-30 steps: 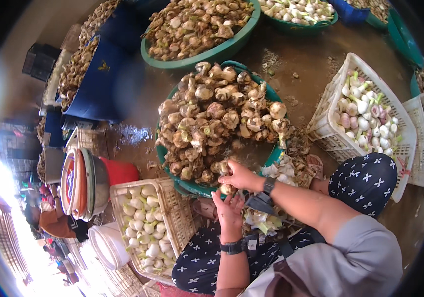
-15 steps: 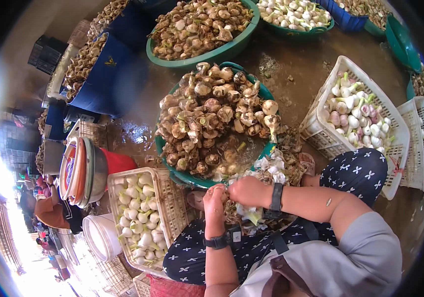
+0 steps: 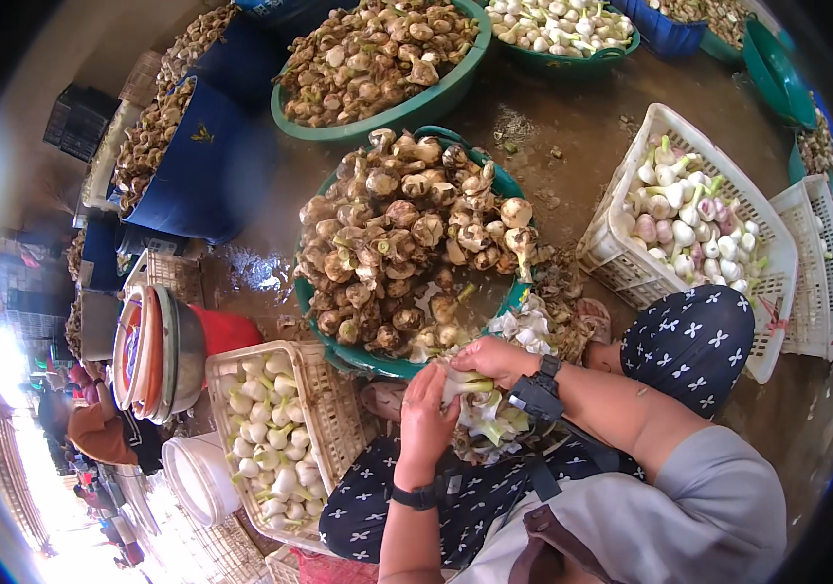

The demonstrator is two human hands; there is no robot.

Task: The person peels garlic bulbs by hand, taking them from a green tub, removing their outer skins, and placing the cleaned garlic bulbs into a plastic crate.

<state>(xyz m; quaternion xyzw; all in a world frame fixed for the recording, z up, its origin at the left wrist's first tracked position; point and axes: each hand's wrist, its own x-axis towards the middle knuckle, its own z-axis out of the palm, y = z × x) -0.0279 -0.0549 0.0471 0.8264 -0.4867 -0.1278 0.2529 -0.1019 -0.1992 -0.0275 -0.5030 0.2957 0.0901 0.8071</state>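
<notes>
Both my hands meet over my lap on one white garlic bulb point(image 3: 462, 384) with a green stalk. My left hand point(image 3: 426, 419) grips it from below and my right hand point(image 3: 496, 358) closes on it from above. Just beyond them stands a green basin point(image 3: 509, 302) heaped with muddy unpeeled garlic point(image 3: 397, 243). Peeled skins point(image 3: 524, 326) lie piled beside my right wrist. A white crate point(image 3: 324, 409) of cleaned white bulbs sits at my left knee.
A second white crate point(image 3: 621, 258) with cleaned bulbs stands to the right on the wet floor. Further green basins point(image 3: 436, 97) of garlic sit at the back, with blue tubs point(image 3: 193, 165) at the left. Stacked bowls point(image 3: 159, 350) and a white bucket point(image 3: 198, 477) stand at lower left.
My right hand drew back from the basin's rim to my lap with a bulb. My left hand closed onto it, and both hands now work the same bulb.
</notes>
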